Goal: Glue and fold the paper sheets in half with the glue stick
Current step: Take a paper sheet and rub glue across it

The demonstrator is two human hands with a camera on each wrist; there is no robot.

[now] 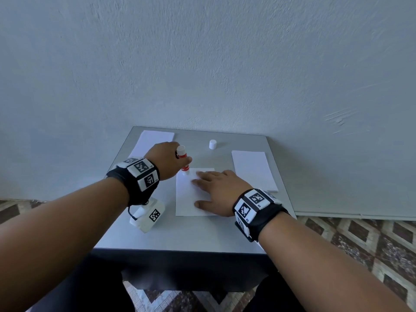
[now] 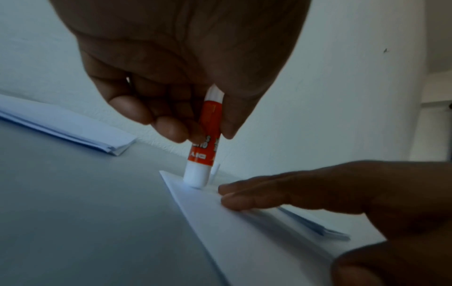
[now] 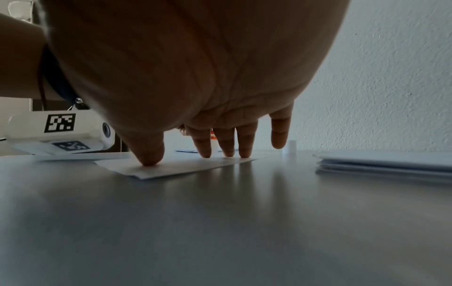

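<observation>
A white paper sheet lies in the middle of the grey table. My left hand grips a red and white glue stick, tip down on the sheet's far left corner. The uncapped stick is pinched between thumb and fingers. My right hand lies flat on the sheet, straight fingers and thumb pressing it down.
The glue stick's white cap stands at the back of the table. One paper stack lies at the back left, another on the right. The table stands against a white wall.
</observation>
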